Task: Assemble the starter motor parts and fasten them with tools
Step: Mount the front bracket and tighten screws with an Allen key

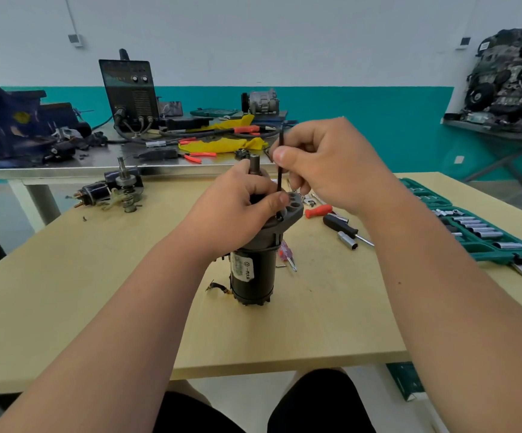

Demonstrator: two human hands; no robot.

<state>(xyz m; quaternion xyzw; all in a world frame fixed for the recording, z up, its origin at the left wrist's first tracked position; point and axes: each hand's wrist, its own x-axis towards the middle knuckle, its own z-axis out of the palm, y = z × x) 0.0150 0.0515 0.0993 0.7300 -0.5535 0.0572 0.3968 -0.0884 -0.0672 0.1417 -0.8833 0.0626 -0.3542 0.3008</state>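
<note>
**Hands working on the upright starter motor [254, 274]**

Left hand [237, 210] wraps around the motor's top end, hiding most of the housing there; the motor stands on the desk [66, 307]. Right hand [325, 164], wrist raised, pinches a thin black hex key [280, 178] held vertical over the grey flange [295, 207]. Its tip is hard to make out behind the left thumb.

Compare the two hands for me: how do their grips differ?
The left hand wraps round the top of the starter motor, steadying it; the right hand pinches the thin black hex key, held upright. The left hand sits lower, the right hand higher. Both work at the motor's grey flange.
</note>
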